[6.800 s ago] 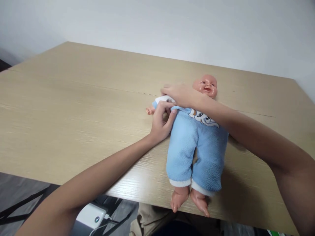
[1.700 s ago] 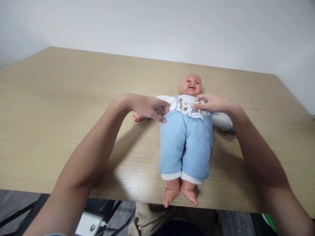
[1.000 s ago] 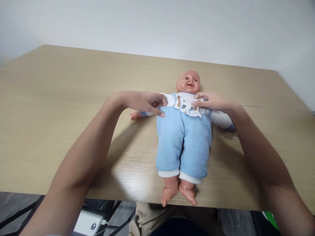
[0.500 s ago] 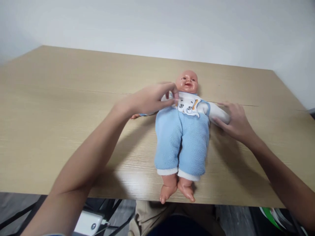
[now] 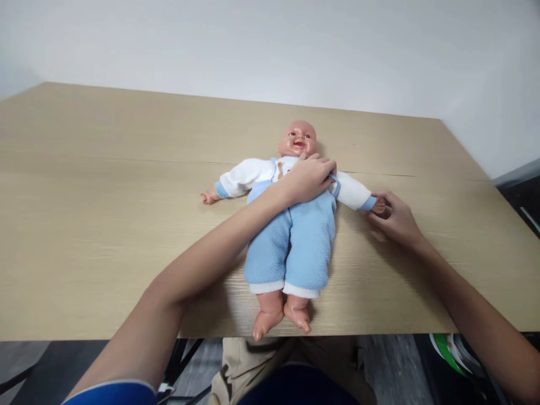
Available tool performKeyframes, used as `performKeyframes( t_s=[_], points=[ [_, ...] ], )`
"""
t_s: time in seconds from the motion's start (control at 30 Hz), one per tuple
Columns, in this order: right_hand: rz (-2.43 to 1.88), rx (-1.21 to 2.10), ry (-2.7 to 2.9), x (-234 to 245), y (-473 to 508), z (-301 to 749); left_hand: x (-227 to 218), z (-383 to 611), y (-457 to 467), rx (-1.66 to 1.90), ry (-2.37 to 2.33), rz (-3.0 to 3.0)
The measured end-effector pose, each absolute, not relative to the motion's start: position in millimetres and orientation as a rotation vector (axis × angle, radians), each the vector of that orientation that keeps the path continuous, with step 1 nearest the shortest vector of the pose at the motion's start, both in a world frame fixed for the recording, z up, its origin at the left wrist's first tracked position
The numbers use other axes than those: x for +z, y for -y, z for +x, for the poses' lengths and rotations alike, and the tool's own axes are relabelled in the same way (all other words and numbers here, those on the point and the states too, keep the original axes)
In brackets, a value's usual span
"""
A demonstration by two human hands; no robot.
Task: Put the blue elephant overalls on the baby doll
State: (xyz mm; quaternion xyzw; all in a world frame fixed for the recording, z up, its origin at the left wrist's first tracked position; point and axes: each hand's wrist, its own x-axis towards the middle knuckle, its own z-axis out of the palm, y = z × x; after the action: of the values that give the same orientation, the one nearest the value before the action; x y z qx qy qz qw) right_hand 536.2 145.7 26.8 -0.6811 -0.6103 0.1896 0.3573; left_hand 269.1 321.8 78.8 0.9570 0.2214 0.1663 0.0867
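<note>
A baby doll (image 5: 291, 236) lies on its back on the table, head away from me. It wears a white long-sleeved top and fuzzy light blue overalls with a cartoon bib. My left hand (image 5: 312, 177) rests across the doll's chest, fingers curled and closed on the blue-edged shoulder strap (image 5: 336, 185). Most of the bib is hidden under this hand. At the doll's outstretched arm on the right, my right hand (image 5: 396, 216) closes its thumb and fingers around the doll's small hand (image 5: 378, 206). The other white sleeve (image 5: 247, 175) stretches out to the left.
The wooden table (image 5: 105, 236) has its front edge just below the doll's feet. A pale wall (image 5: 253, 50) rises behind it. Below the edge on the right sits a green and white round object (image 5: 449, 354). A dark object (image 5: 521, 194) stands beyond the right edge.
My left hand has moved right from one side of the doll's chest to its opposite shoulder. My right hand has gone from the sleeve to the doll's hand. The view has shifted slightly.
</note>
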Motion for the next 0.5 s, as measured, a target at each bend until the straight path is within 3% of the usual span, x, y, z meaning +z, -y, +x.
performKeyframes(
  t_s=[0.2, 0.5],
  points=[
    [-1.482, 0.552, 1.318, 33.7, -188.1, 530.7, 73.8, 259.5, -314.9, 0.681, -0.509, 2.739],
    [-1.075, 0.451, 1.408, 18.9, -264.2, 470.0, 63.0, 251.6, -311.1, 1.193, -0.297, 2.83]
  ],
)
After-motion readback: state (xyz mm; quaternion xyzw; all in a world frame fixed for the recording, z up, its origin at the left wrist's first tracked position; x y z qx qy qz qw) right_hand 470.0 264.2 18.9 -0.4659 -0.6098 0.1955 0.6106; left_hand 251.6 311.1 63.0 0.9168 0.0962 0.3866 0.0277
